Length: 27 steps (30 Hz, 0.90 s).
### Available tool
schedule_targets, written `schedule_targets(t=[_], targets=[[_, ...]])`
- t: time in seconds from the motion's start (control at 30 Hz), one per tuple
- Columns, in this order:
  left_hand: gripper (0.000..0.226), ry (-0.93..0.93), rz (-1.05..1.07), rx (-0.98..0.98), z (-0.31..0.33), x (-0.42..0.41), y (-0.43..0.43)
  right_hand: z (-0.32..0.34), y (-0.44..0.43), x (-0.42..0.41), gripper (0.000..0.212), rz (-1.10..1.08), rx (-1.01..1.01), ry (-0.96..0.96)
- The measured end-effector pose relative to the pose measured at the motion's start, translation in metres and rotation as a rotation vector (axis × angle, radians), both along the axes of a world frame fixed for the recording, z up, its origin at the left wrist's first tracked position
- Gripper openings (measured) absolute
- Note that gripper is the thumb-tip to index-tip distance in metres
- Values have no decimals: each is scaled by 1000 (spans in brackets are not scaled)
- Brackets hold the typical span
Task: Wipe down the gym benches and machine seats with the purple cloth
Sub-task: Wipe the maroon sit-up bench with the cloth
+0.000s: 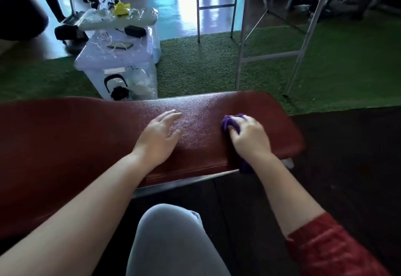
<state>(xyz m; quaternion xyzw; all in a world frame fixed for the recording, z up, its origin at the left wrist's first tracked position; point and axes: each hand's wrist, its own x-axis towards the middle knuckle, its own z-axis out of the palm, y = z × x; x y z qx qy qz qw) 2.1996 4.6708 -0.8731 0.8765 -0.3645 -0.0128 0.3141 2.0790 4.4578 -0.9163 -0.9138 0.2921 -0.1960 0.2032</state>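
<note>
A clear plastic bin [121, 73] is standing behind the red padded counter [65, 136]. The left hand [159, 136] is lying flat on the counter's middle, fingers loosely spread. Near the right end, the right hand [249, 138] is holding the purple cloth [229, 123] against the counter, fingers curling round it.

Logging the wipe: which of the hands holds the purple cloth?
The right hand, gripping the purple cloth on the red bench; the left hand is open.
</note>
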Motion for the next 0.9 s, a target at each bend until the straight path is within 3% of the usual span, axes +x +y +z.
schedule_targets(t=[0.27,0.43,0.6,0.7,0.9], targets=[[48,-99,277,89,25,25,139,13,198,62,39,353,-70,-81],[55,-93,339,230,18,17,192,13,181,57,44,514,-2,-93],[55,-179,259,325,12,-2,205,10,127,54,37,247,3,-57],[60,-207,268,337,13,-10,215,12,153,74,39,170,-24,-14],[67,-200,371,381,13,-10,246,24,250,72,41,541,-75,-86]])
